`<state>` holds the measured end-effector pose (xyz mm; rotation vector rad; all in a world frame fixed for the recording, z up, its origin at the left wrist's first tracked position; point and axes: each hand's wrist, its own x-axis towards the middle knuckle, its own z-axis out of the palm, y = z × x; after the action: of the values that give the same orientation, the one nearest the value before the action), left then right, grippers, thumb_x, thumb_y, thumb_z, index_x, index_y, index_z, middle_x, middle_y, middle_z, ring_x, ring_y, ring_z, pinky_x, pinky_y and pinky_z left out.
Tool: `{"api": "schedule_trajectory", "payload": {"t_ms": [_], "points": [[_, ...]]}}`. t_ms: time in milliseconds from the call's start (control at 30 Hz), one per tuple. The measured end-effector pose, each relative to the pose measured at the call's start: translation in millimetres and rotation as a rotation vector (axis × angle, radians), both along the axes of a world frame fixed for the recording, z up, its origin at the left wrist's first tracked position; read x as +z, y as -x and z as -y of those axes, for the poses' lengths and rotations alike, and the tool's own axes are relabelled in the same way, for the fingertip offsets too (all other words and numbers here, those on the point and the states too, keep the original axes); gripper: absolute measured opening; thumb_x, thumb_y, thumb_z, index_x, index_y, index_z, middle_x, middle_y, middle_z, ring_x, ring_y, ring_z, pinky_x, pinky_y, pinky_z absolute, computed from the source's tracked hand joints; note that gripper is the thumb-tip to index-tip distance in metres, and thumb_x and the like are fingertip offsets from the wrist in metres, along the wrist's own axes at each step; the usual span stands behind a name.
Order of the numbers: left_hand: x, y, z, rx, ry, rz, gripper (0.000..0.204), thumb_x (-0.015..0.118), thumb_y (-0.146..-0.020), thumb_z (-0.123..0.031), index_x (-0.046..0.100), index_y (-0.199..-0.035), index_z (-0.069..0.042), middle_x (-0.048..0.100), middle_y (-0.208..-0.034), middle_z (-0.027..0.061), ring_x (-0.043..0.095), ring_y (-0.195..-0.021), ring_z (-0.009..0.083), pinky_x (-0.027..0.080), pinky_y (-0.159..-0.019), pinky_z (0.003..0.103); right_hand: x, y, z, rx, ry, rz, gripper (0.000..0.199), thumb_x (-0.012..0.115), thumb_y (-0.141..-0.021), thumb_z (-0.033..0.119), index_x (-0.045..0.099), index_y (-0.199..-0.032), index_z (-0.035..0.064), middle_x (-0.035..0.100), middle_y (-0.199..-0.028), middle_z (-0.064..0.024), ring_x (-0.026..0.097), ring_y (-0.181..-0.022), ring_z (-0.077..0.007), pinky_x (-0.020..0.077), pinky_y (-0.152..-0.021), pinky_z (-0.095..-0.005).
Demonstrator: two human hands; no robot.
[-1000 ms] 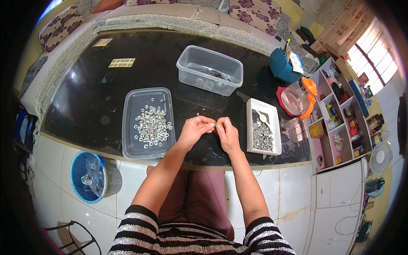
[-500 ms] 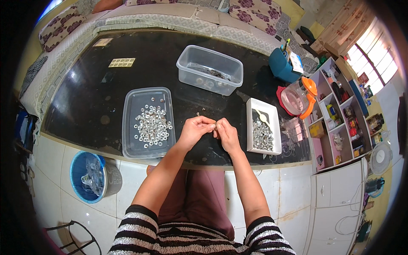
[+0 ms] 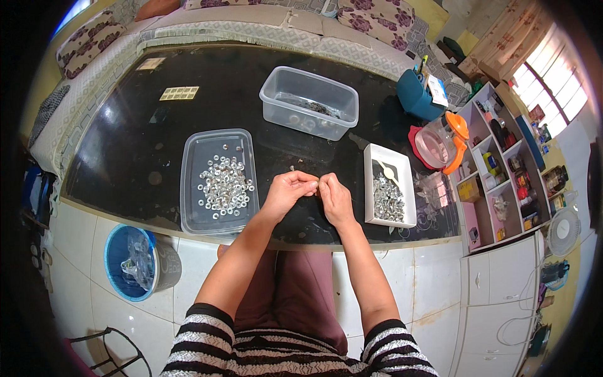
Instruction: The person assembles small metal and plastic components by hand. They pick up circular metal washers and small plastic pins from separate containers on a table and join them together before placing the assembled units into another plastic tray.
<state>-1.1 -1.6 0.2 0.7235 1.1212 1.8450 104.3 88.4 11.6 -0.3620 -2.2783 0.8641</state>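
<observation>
Above the near part of the black table, my left hand [image 3: 289,195] and my right hand [image 3: 336,200] meet fingertip to fingertip. Both are closed in a pinch, and whatever is between the fingers is too small to make out. Left of them lies a shallow clear plastic lid [image 3: 191,164] with many small silvery rings [image 3: 225,185] spread over it. To the right stands a white box [image 3: 408,188] of small metal pieces [image 3: 387,200], a white plastic spoon [image 3: 384,168] resting on them. Beyond my hands sits a clear plastic tub [image 3: 308,120] with small dark bits at its bottom.
A jug with an orange lid [image 3: 440,144] stands on a red mat at the right, near a teal container [image 3: 418,94]. A blue-rimmed bin [image 3: 113,267] is on the floor at the left. Shelves [image 3: 496,163] border the right side; a sofa [image 3: 251,25] lies beyond the black table [image 3: 125,144].
My right hand has turned slightly, its fingers curling a little more against the left fingertips. Nothing on the table has moved.
</observation>
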Motion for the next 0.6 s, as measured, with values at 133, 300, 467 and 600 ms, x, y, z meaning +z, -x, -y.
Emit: {"api": "schedule_trajectory", "payload": {"t_ms": [133, 300, 467, 600], "points": [[1.0, -1.3, 0.8, -0.003, -0.014, -0.018, 0.011, 0.057, -0.073, -0.004, 0.057, -0.083, 0.002, 0.057, -0.073, 0.0042, 0.052, -0.065, 0.0072, 0.042, -0.062, 0.019, 4.8, -2.9, 1.4, 0.041, 0.212, 0.098, 0.017, 0.039, -0.084, 0.016, 0.043, -0.074, 0.0029, 0.048, -0.055, -0.0081, 0.049, -0.049, -0.0201, 0.0389, -0.049, -0.0279], [1.8, -2.3, 0.6, 0.008, 0.005, -0.016, 0.012, 0.058, -0.072, -0.003, 0.057, -0.083, 0.001, 0.057, -0.073, 0.0037, 0.051, -0.064, 0.0063, 0.042, -0.062, 0.019, 1.4, -3.5, -3.8, 0.094, 0.313, 0.072, 0.018, 0.039, -0.084, 0.017, 0.044, -0.074, 0.0031, 0.047, -0.053, -0.0064, 0.048, -0.048, -0.0167, 0.0385, -0.049, -0.0263], [1.0, -1.0, 0.3, 0.012, -0.007, -0.005, 0.012, 0.057, -0.073, -0.004, 0.057, -0.084, 0.002, 0.057, -0.073, 0.0042, 0.051, -0.064, 0.0068, 0.042, -0.062, 0.019, 3.0, -0.3, -0.6, 0.033, 0.205, 0.019, 0.016, 0.041, -0.083, 0.016, 0.043, -0.074, 0.003, 0.048, -0.058, -0.0084, 0.05, -0.052, -0.0192, 0.0391, -0.051, -0.0272], [0.7, -0.4, 0.7, 0.007, -0.005, -0.026, 0.012, 0.057, -0.074, -0.004, 0.057, -0.084, 0.002, 0.058, -0.073, 0.0046, 0.052, -0.065, 0.007, 0.042, -0.062, 0.018, 1.5, -0.3, -0.4, 0.015, 0.082, 0.025, 0.015, 0.041, -0.083, 0.016, 0.042, -0.076, 0.0029, 0.047, -0.062, -0.0115, 0.051, -0.057, -0.0243, 0.0397, -0.053, -0.03]]}}
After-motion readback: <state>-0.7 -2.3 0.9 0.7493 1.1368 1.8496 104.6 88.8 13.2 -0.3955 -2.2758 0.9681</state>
